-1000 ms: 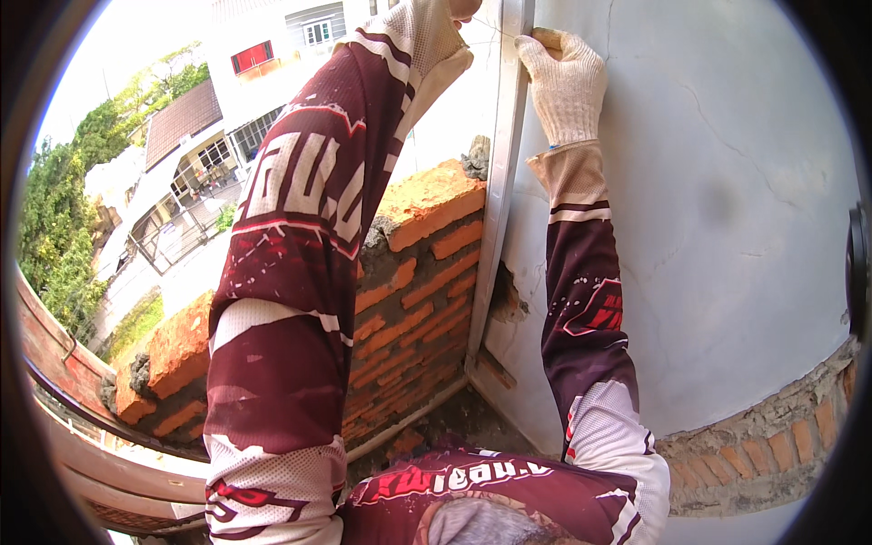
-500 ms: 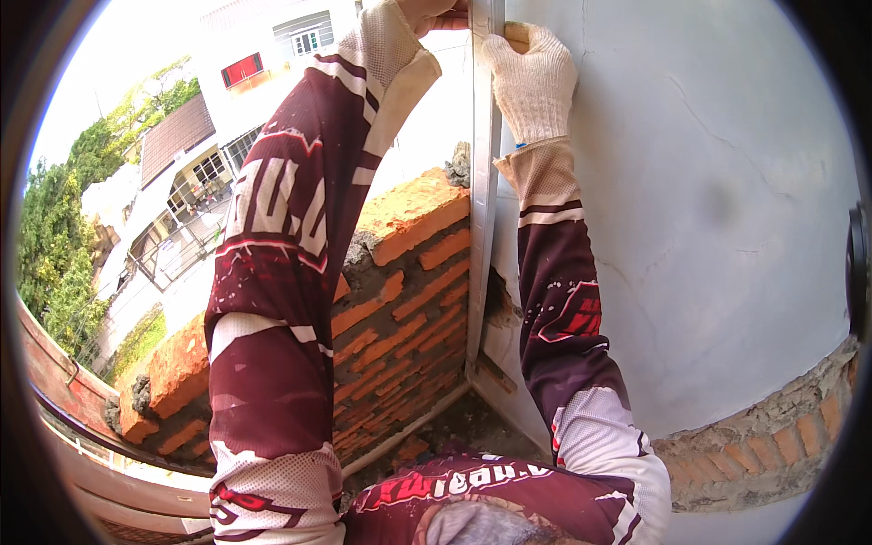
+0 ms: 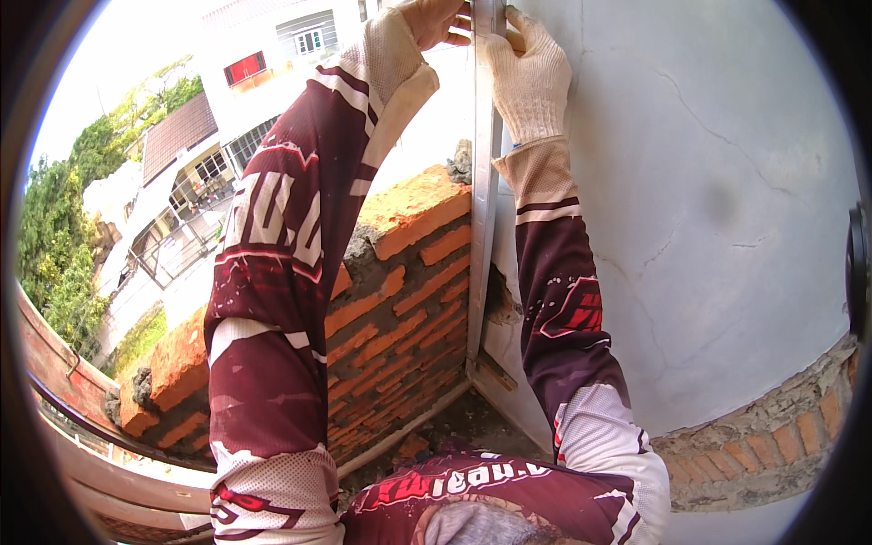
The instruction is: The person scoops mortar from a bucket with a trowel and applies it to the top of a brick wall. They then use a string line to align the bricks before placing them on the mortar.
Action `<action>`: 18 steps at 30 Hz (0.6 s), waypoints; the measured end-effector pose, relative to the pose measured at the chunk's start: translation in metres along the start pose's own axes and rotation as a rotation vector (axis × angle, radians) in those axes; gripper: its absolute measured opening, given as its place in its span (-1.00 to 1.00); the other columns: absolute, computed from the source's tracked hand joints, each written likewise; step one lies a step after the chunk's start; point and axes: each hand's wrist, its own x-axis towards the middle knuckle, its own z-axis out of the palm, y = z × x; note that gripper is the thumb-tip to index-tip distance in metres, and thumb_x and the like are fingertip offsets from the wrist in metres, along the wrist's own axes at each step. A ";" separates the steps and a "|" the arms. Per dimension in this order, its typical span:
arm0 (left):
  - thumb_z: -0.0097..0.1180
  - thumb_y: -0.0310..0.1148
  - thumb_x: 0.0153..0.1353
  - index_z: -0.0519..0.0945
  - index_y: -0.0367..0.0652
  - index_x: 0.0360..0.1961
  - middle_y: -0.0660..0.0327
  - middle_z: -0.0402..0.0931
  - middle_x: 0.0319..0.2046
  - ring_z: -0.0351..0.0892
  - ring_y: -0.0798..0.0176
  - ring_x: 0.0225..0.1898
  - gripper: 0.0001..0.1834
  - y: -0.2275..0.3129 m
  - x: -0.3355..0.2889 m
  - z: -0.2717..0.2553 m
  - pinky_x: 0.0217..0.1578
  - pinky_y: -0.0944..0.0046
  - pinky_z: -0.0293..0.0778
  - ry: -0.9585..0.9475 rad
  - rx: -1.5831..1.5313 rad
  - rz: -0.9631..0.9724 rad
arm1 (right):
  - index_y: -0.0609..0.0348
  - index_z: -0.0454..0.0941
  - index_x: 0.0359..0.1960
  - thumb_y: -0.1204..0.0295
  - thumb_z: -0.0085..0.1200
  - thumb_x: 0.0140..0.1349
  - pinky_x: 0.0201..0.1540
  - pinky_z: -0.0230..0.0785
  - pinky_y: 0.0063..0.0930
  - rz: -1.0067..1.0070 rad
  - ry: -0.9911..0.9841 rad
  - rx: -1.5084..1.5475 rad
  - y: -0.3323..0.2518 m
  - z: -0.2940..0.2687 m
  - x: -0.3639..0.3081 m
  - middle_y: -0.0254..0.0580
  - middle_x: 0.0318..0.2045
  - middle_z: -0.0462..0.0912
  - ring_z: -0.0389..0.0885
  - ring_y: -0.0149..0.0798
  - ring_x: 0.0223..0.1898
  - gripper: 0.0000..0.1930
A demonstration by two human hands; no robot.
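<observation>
A long, straight metal bar (image 3: 486, 182) stands upright in the corner where the brick wall meets the grey plastered wall. My left hand (image 3: 438, 20) is bare and at the upper edge of the view, partly cut off. Its bent fingers reach the bar's left side. On the other side, my right hand (image 3: 531, 77) wears a cream knitted glove. Its thumb and curled fingers grip the bar's right edge, close to the plaster. Both my arms are raised, in maroon and white sleeves.
A wall of orange bricks and grey mortar (image 3: 400, 309) runs along the left, with a lump of mortar (image 3: 460, 163) on top. Cracks mark the plastered wall (image 3: 708, 227), and bare bricks (image 3: 763, 454) show below it. Houses and trees (image 3: 64, 254) lie beyond.
My left hand's fingers have shifted slightly and show more beside the bar. My right hand has slid a little up and left, with a finger now stretched higher.
</observation>
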 end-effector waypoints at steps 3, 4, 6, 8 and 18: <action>0.11 0.04 0.32 0.56 -0.17 0.03 0.13 0.55 -0.10 0.53 0.15 -0.08 -0.50 0.001 -0.011 -0.002 0.02 0.04 0.45 -0.043 0.049 0.061 | 0.40 0.66 0.04 0.38 0.23 0.31 -0.05 0.62 -0.38 -0.185 0.119 -0.227 0.024 0.007 -0.002 0.03 -0.17 0.79 0.78 -0.17 -0.14 -0.64; 0.13 0.10 0.32 0.57 -0.19 0.08 0.12 0.56 -0.06 0.54 0.15 -0.04 -0.43 0.002 -0.016 -0.003 0.05 0.04 0.45 -0.073 0.079 0.107 | 0.35 0.70 0.00 0.31 0.27 0.29 -0.04 0.63 -0.36 -0.241 0.177 -0.373 0.032 0.006 -0.001 -0.01 -0.16 0.80 0.80 -0.13 -0.14 -0.63; 0.23 0.16 0.27 0.60 -0.24 0.11 0.09 0.60 -0.01 0.58 0.14 0.01 -0.33 0.004 -0.033 -0.014 0.07 0.06 0.50 -0.159 0.172 0.272 | 0.32 0.70 0.02 0.33 0.23 0.32 -0.03 0.62 -0.36 -0.288 0.136 -0.459 0.044 0.002 0.001 0.00 -0.14 0.79 0.79 -0.10 -0.11 -0.66; 0.31 0.19 0.23 0.64 -0.28 0.09 0.06 0.63 -0.01 0.62 0.11 0.03 -0.28 0.011 -0.040 -0.015 0.06 0.09 0.55 -0.103 0.420 0.229 | 0.29 0.70 0.03 0.34 0.21 0.35 -0.02 0.62 -0.36 -0.311 0.104 -0.510 0.049 -0.004 0.001 0.01 -0.12 0.79 0.79 -0.07 -0.10 -0.68; 0.41 0.08 0.14 0.76 -0.26 -0.20 0.00 0.72 -0.21 0.71 -0.02 -0.12 -0.46 0.027 -0.025 -0.019 -0.07 0.06 0.63 0.063 1.094 0.246 | 0.44 0.67 -0.01 0.43 0.11 0.38 0.01 0.56 -0.38 -0.374 0.061 -0.605 0.026 -0.006 0.002 0.16 -0.15 0.77 0.75 -0.23 -0.14 -0.70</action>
